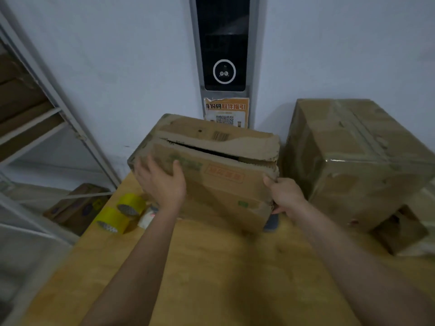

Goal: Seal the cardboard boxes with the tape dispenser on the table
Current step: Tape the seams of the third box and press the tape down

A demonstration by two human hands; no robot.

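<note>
A worn cardboard box [219, 175] is tilted toward me above the wooden table [211, 274], its top flaps closed with a dark slit between them. My left hand [162, 182] lies spread on the box's near left face, thumb up on the edge. My right hand [286, 196] grips the box's lower right corner. Two yellow tape rolls [122, 212] lie on the table's left edge. A dark object [270, 223] shows under the box's right corner; I cannot tell what it is.
A larger box [357, 161] wrapped in clear tape stands on the right of the table. A metal shelf frame [47, 128] with cartons stands at the left. On the wall behind are a dark screen panel [223, 48] and an orange notice [227, 112].
</note>
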